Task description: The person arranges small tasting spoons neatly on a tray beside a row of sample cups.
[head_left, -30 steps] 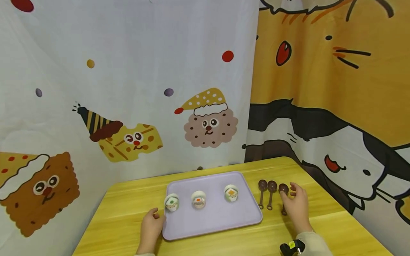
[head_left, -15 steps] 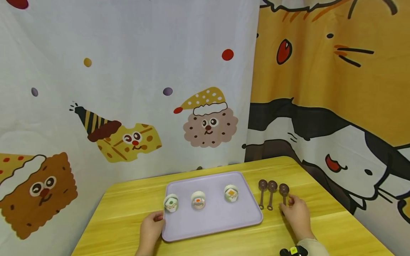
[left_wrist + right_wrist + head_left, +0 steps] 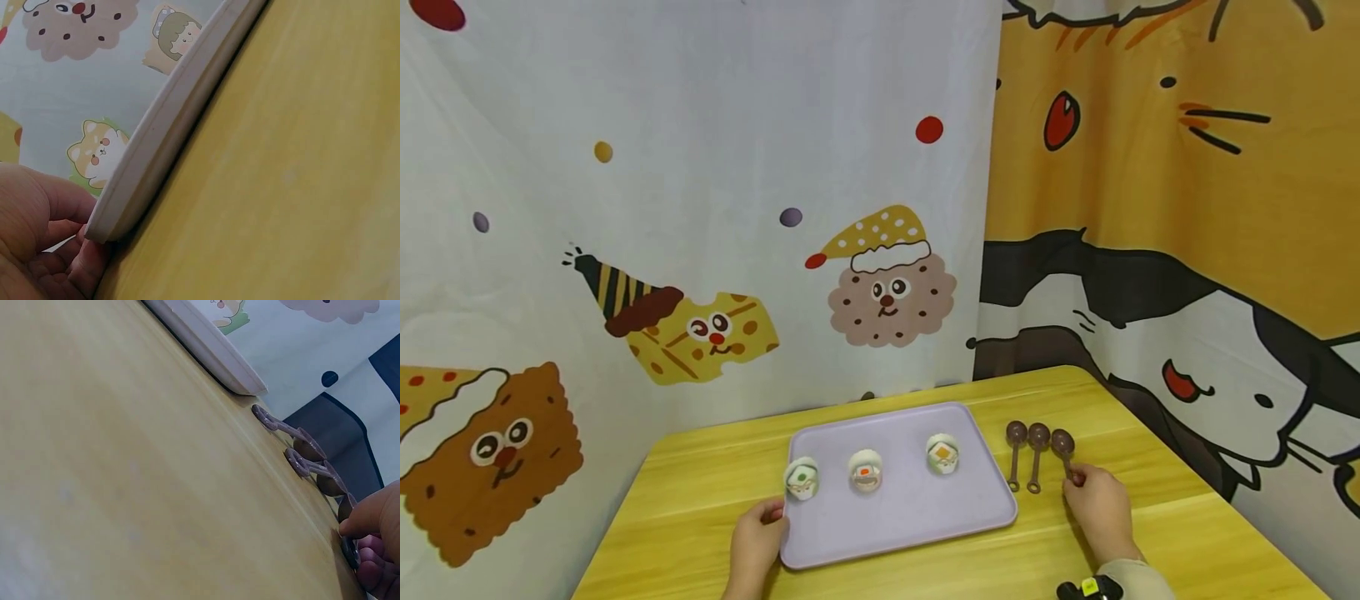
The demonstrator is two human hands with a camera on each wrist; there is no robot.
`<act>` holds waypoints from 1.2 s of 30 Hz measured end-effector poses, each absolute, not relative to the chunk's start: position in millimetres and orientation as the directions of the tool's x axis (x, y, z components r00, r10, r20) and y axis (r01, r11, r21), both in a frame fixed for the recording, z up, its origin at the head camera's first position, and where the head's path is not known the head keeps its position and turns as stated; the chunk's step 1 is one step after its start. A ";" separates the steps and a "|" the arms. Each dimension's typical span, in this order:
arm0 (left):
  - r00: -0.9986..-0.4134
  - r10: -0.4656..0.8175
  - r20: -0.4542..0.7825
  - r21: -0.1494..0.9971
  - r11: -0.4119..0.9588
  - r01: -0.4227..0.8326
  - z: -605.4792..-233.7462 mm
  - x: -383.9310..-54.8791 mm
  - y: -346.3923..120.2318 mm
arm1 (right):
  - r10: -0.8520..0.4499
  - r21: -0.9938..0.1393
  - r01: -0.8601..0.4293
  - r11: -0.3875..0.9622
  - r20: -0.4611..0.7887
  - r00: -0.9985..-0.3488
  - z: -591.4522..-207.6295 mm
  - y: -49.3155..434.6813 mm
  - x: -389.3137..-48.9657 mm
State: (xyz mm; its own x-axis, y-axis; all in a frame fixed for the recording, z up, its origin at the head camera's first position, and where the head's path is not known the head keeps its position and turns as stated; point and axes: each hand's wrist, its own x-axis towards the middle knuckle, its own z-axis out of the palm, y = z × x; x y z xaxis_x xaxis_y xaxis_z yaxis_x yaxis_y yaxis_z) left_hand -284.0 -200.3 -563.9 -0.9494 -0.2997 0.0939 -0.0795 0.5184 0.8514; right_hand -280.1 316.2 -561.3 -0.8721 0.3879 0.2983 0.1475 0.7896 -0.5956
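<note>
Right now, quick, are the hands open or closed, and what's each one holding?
Left hand: closed, gripping the purple tray at its left edge.
Right hand: closed, pinching the rightmost brown spoon by its handle.

Your bare right hand [image 3: 380, 528], at the right edge, pinches a brown, round-bowled spoon [image 3: 345, 509] by its handle. Beside it, two matching brown spoons [image 3: 315, 467] lie on the yellowish wood-grain table [image 3: 156, 469], near a pale tray with raised sides [image 3: 212, 349].
</note>
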 end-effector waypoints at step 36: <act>-0.947 -0.317 0.054 0.848 0.515 -0.124 -563.9 -283.8 -198.8 | 0.314 -0.609 0.029 0.793 0.367 -0.876 -538.0 295.2 -289.1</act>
